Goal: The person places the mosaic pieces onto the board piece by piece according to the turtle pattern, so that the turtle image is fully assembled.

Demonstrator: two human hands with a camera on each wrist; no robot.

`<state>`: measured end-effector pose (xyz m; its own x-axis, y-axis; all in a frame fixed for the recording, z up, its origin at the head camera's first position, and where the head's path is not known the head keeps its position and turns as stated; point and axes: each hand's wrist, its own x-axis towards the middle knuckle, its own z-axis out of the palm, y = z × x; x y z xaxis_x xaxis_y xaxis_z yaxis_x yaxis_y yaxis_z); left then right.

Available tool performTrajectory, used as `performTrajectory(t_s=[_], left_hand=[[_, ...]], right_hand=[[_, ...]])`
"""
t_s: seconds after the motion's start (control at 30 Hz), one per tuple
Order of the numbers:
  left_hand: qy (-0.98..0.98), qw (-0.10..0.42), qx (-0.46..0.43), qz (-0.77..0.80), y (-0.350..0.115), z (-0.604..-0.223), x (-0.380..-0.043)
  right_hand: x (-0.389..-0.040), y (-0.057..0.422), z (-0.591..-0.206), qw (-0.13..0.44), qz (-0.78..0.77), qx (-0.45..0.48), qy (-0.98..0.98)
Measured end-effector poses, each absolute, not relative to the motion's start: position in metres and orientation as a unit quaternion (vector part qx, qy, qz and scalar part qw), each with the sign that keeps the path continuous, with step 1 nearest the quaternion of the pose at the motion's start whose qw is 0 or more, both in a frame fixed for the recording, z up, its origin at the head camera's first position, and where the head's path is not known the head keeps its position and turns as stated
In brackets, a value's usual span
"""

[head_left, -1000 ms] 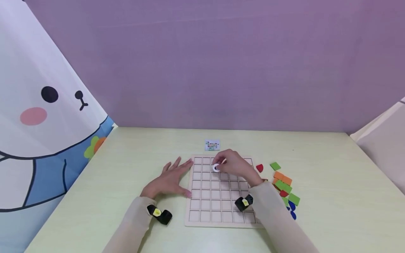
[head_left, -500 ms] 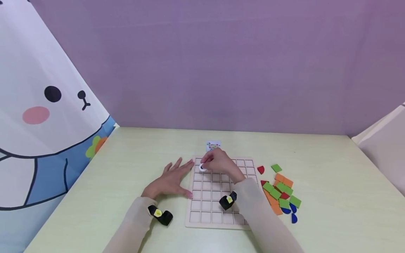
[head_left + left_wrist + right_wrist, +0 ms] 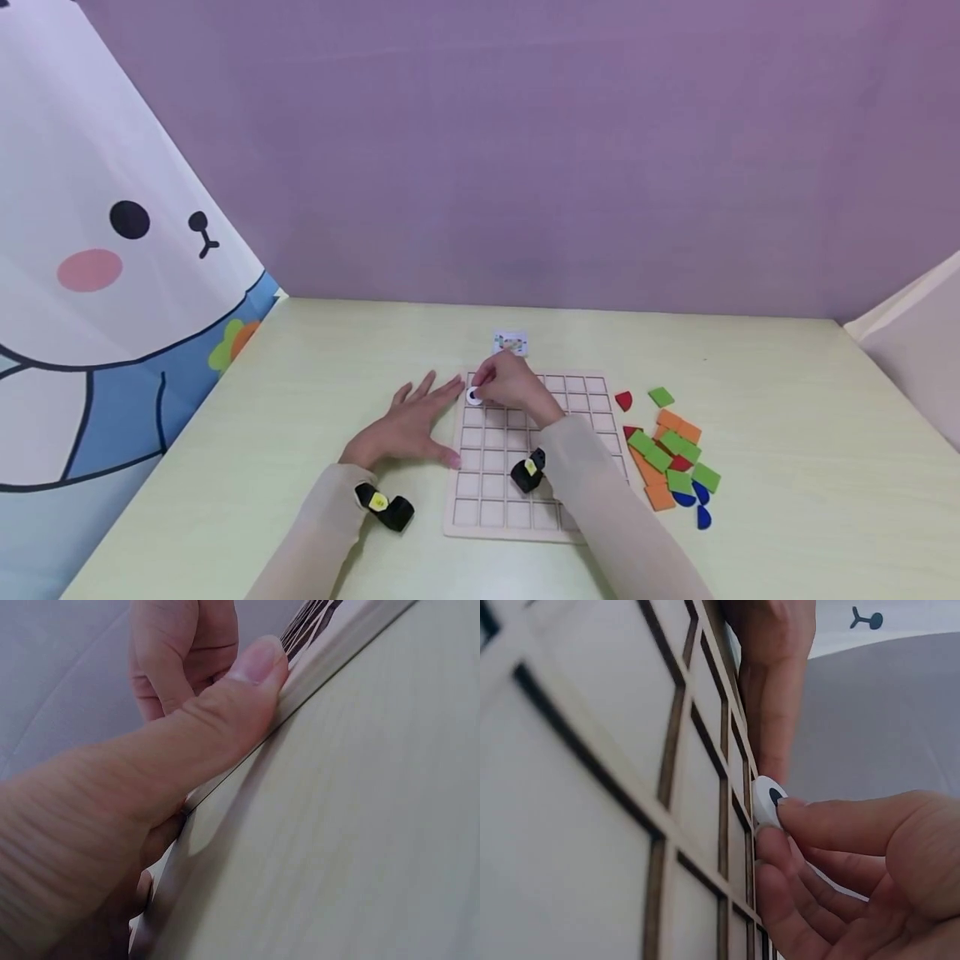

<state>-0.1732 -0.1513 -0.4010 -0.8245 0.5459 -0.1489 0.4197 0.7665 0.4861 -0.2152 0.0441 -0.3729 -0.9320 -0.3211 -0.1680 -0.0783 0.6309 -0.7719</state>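
Thumb and fingers of my right hand (image 3: pixel 517 390) pinch a white round disc with a black dot (image 3: pixel 766 796). In the head view this disc is over the upper left squares of a pale wooden grid board (image 3: pixel 468 510). The right wrist view has the disc tilted at the grid's surface; whether it sits inside a square, I cannot tell. My left hand (image 3: pixel 405 429) lies along the board's left side with fingers spread. Its thumb (image 3: pixel 259 664) presses on the board's edge.
Right of the board lie green squares (image 3: pixel 680 482), orange pieces (image 3: pixel 660 497), red pieces (image 3: pixel 624 401) and blue half-round pieces (image 3: pixel 703 517). A small printed card (image 3: pixel 511 340) lies behind the board. A purple cloth wall (image 3: pixel 525 167) rises at the table's far edge.
My right hand has moved left across the board with the white disc, from the third column to the upper left. My left hand has kept its place at the board's edge.
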Motion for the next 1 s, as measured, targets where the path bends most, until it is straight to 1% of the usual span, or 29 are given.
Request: performTrajectory(t_s=[0.27, 0.53, 1.0], left_hand=[[0.929, 0.144, 0.256, 0.225, -0.149, -0.401, -0.176], [0.929, 0.146, 0.253, 0.226, -0.148, -0.403, -0.174], [0.933, 0.15, 0.243, 0.22, -0.144, -0.407, -0.176]], right_hand=[[-0.218, 0.044, -0.376, 0.12, -0.402, -0.13, 0.898], [-0.213, 0.048, -0.377, 0.12, -0.409, -0.145, 0.893], [-0.196, 0.089, -0.363, 0.096, -0.367, -0.153, 0.912]])
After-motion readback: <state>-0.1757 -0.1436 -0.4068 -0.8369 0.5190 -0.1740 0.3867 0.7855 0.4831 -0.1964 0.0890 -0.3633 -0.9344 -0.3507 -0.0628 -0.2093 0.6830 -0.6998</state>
